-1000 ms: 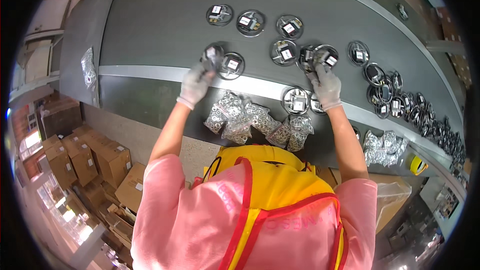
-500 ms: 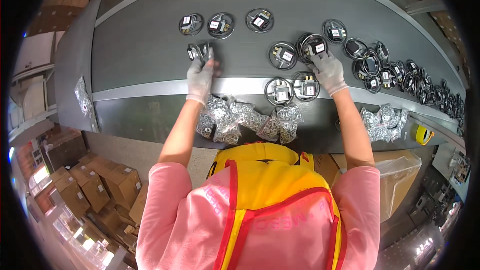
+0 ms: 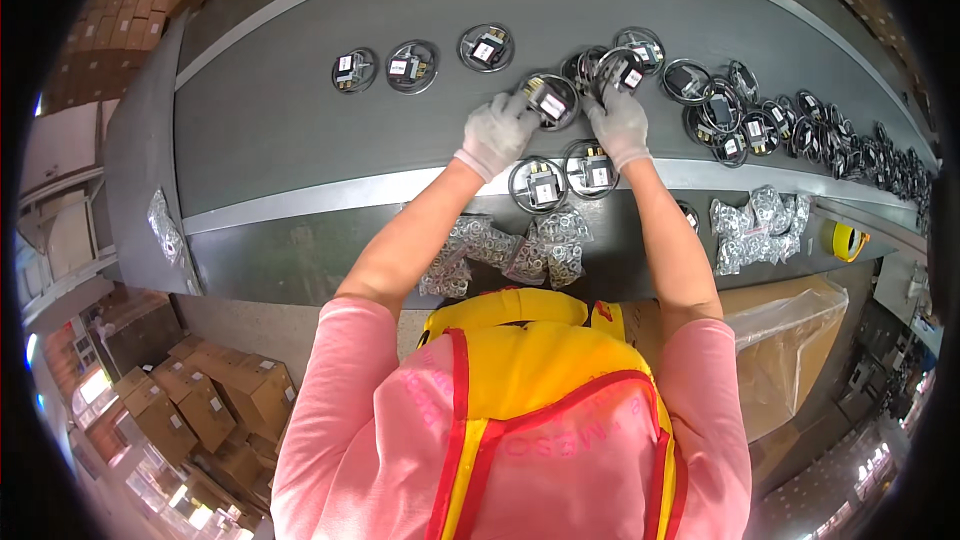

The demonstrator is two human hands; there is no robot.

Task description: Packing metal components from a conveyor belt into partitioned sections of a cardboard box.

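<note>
My left hand, in a pale glove, has its fingers curled at the left edge of a coiled black cable with a small dark block, a white label and gold-coloured ends. My gloved right hand pinches the near side of another coiled cable, tilted up off the belt. A further coil lies partly hidden between these two. Closer to me, two labelled coils, one left and one right, lie side by side over the belt's metal edge.
The grey belt carries three spaced coils at the far left. A dense heap of coils stretches right. Clear bags of small metal rings lie on the near ledge, with more bags and yellow tape to the right.
My left hand has moved right from the left part of the belt to the coils near my right hand. The right hand's coil is lifted and tilted more. The whole view has shifted slightly.
</note>
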